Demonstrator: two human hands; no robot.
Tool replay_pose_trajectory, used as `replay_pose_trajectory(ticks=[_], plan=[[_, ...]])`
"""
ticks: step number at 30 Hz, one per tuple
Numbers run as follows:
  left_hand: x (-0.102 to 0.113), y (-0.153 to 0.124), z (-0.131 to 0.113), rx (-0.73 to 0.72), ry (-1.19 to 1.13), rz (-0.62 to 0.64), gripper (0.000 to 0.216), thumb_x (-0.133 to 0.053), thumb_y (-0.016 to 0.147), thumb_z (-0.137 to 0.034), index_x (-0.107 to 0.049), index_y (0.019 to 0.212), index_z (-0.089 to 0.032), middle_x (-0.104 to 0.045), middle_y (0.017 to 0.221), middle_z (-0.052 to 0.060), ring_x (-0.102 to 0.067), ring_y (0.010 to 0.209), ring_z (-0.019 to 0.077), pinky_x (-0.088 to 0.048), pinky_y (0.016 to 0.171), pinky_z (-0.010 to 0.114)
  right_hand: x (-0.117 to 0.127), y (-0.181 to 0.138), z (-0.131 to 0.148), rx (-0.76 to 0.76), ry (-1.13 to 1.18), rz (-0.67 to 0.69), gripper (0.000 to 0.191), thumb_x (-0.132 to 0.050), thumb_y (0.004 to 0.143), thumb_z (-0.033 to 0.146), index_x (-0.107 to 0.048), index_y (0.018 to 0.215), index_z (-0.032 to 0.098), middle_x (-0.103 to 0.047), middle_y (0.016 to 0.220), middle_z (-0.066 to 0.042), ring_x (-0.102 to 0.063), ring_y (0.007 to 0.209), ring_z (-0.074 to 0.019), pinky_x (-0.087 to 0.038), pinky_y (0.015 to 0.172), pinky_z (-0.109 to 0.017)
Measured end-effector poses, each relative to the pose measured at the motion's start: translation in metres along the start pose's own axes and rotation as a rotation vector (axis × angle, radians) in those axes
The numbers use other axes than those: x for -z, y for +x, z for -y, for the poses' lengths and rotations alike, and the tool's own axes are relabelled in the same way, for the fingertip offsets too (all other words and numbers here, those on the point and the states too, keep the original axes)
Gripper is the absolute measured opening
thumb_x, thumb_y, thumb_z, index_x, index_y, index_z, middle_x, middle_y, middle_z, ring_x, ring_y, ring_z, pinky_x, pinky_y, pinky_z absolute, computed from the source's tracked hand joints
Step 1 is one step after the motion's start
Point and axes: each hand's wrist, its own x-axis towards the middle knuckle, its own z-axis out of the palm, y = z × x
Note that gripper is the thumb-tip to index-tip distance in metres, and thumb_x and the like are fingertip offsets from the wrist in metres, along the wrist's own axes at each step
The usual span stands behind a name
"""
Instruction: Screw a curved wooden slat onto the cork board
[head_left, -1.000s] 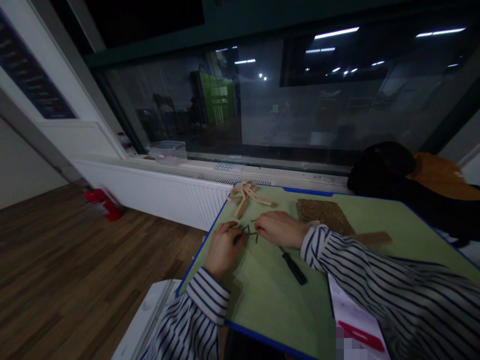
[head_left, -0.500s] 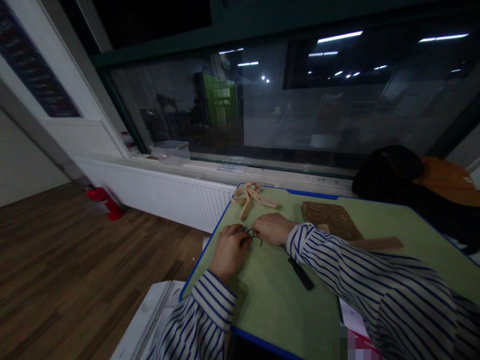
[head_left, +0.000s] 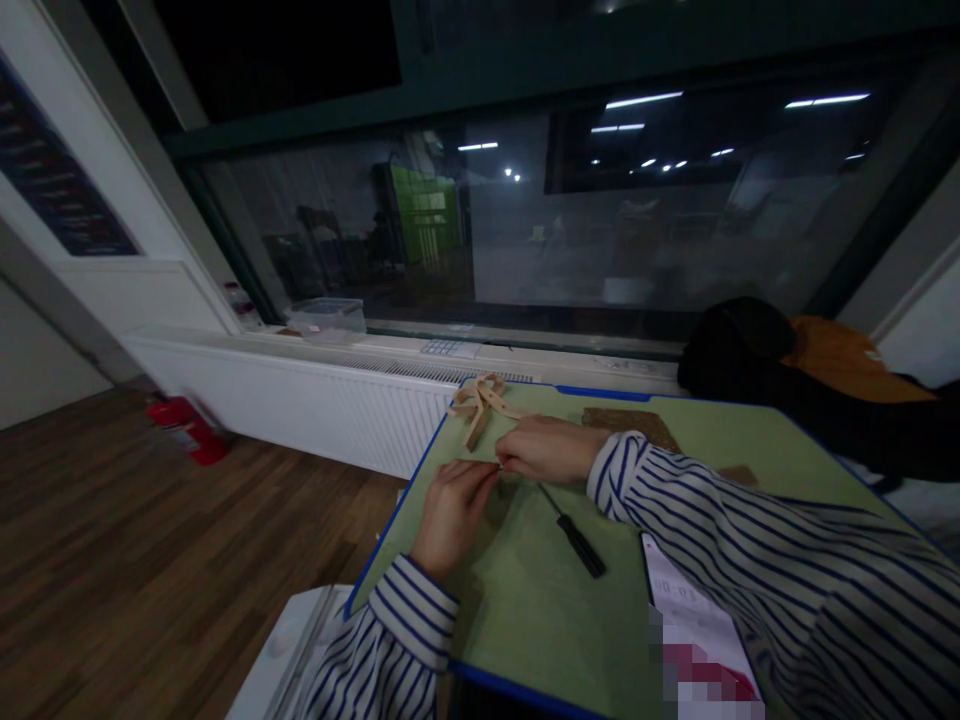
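My left hand [head_left: 452, 512] is closed, its fingertips pinched together just above the green tabletop [head_left: 540, 620]. Coming in from the right, my right hand [head_left: 553, 448] is closed too, and its fingertips meet those of the left. Between them shows a small, thin dark piece, too small to name. A screwdriver [head_left: 579, 547] with a black handle lies below my right hand, its shaft pointing up towards that hand. Beyond the hands is a looped, pale wooden piece [head_left: 480, 405] with holes in its strips.
A brown textured board [head_left: 637, 425] lies behind my right forearm, beside a wooden strip [head_left: 739, 475]. The phone [head_left: 675, 580] rests under that sleeve. At the back are a radiator [head_left: 300, 400], a clear plastic box [head_left: 326, 320] and a black bag [head_left: 739, 350]. A fire extinguisher [head_left: 187, 430] stands left.
My view has shifted slightly. My fingertips have drawn together over the small piece. More of the screwdriver and the phone shows, while my right arm covers more of the brown board.
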Motion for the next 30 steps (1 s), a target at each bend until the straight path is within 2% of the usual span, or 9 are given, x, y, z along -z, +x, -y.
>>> replay_pose_trajectory(ticks=[6,11,17,21,26,30], plan=[[-0.007,0.007,-0.021,0.029,-0.113,-0.105,0.011,-0.057,0.083,-0.024,-0.066,0.086,-0.017,-0.069,0.083,0.005,-0.062,0.081,0.0181,-0.048,0.077,0.031,0.008,-0.031,-0.007,0.05,0.204,-0.197,0.021,-0.052,0.089,0.03,-0.058,0.1,0.014,-0.062,0.097,-0.005,-0.06,0.084,-0.0171,-0.05,0.074,-0.038],[-0.016,0.019,-0.042,0.034,-0.201,-0.133,0.012,-0.06,0.081,-0.027,-0.066,0.08,-0.017,-0.069,0.08,0.004,-0.064,0.076,0.0168,-0.05,0.073,0.028,0.008,-0.065,-0.005,0.036,0.391,-0.397,0.016,-0.052,0.087,0.02,-0.063,0.098,0.016,-0.067,0.088,-0.001,-0.061,0.081,-0.0124,-0.047,0.073,-0.025],[-0.023,0.036,-0.07,-0.011,-0.234,-0.119,0.013,-0.062,0.079,-0.029,-0.066,0.077,-0.018,-0.068,0.077,0.003,-0.063,0.074,0.0164,-0.049,0.072,0.028,0.002,-0.097,-0.012,-0.04,0.475,-0.582,0.019,-0.054,0.085,0.027,-0.067,0.094,0.017,-0.069,0.09,-0.004,-0.062,0.083,-0.0157,-0.045,0.072,-0.026],[-0.03,0.041,-0.085,-0.058,-0.232,-0.092,0.011,-0.063,0.078,-0.029,-0.066,0.079,-0.018,-0.068,0.077,0.003,-0.062,0.076,0.0171,-0.048,0.074,0.03,-0.007,-0.117,-0.018,-0.063,0.488,-0.666,0.02,-0.05,0.088,0.025,-0.066,0.096,0.017,-0.069,0.09,-0.004,-0.062,0.084,-0.0146,-0.045,0.074,-0.025],[-0.039,0.047,-0.094,-0.103,-0.219,-0.04,0.011,-0.064,0.077,-0.023,-0.065,0.087,-0.018,-0.069,0.083,0.004,-0.062,0.081,0.0186,-0.047,0.077,0.032,-0.015,-0.142,-0.021,-0.113,0.469,-0.753,0.02,-0.053,0.086,0.028,-0.066,0.097,0.018,-0.069,0.092,-0.005,-0.061,0.088,-0.0164,-0.045,0.081,-0.029],[-0.046,0.056,-0.097,-0.114,-0.215,0.027,0.014,-0.062,0.079,-0.024,-0.065,0.091,-0.018,-0.069,0.087,0.005,-0.062,0.083,0.0194,-0.047,0.078,0.034,-0.019,-0.161,-0.031,-0.191,0.494,-0.802,0.021,-0.051,0.086,0.028,-0.066,0.097,0.018,-0.07,0.091,-0.005,-0.064,0.083,-0.0158,-0.049,0.073,-0.026]])
